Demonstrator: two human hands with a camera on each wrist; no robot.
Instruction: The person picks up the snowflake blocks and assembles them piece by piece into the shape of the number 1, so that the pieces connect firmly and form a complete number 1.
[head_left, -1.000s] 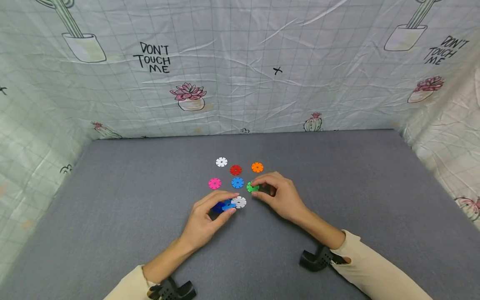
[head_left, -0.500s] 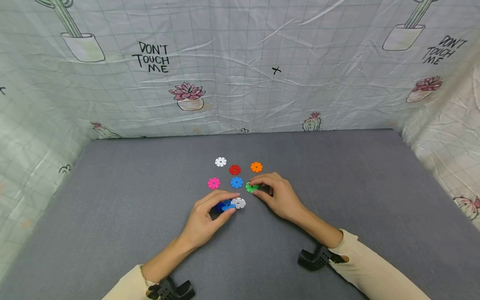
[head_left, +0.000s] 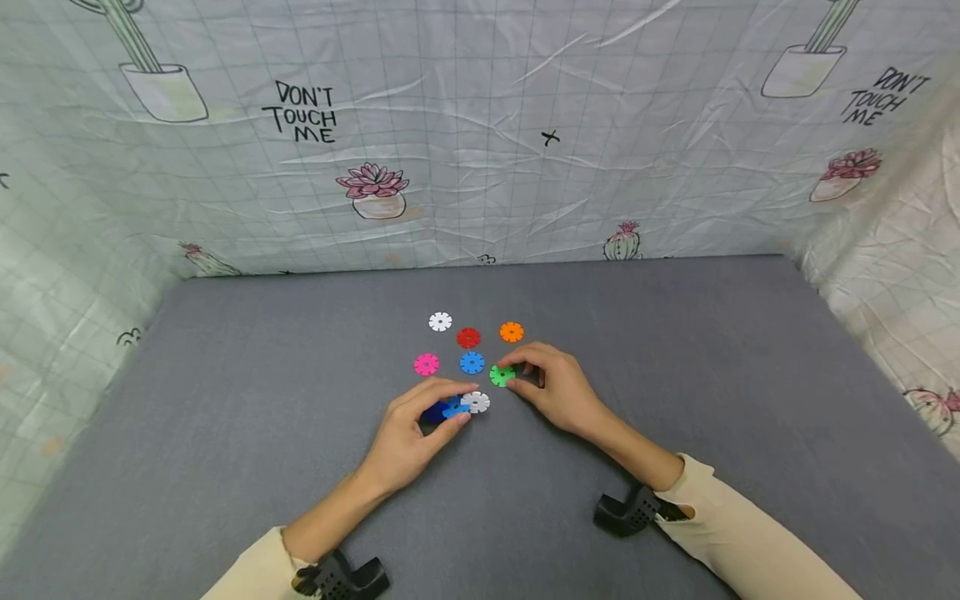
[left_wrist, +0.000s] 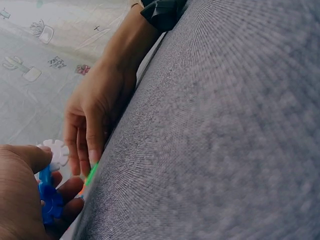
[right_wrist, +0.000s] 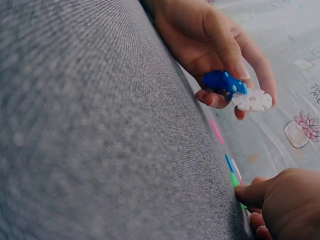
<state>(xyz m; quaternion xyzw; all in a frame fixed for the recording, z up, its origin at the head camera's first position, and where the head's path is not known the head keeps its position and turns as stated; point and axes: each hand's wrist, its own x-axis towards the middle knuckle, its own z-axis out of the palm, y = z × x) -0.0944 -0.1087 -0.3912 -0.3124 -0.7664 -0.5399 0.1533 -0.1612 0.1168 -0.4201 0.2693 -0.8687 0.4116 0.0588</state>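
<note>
In the head view, my left hand (head_left: 411,432) pinches a joined piece of notched plastic discs above the table. Its dark blue disc (right_wrist: 214,80) and light blue disc (right_wrist: 236,85) link to a white disc (right_wrist: 252,100), which sticks out past the fingertips. My right hand (head_left: 558,392) has thumb and index finger at opposite edges of a flat green notched disc (head_left: 502,376) on the table. The right wrist view shows the thumb against that disc's edge. A loose blue notched disc (head_left: 472,362) lies just left of the green one.
Around them on the grey table (head_left: 262,375) lie a pink disc (head_left: 427,364), a red disc (head_left: 468,337), an orange disc (head_left: 512,332) and another white disc (head_left: 440,322). A printed cloth (head_left: 480,167) hangs behind the table and along its sides.
The green disc has shifted very slightly toward me relative to its neighbours, with the right fingers at its edges. My left hand keeps holding the joined discs almost still.
</note>
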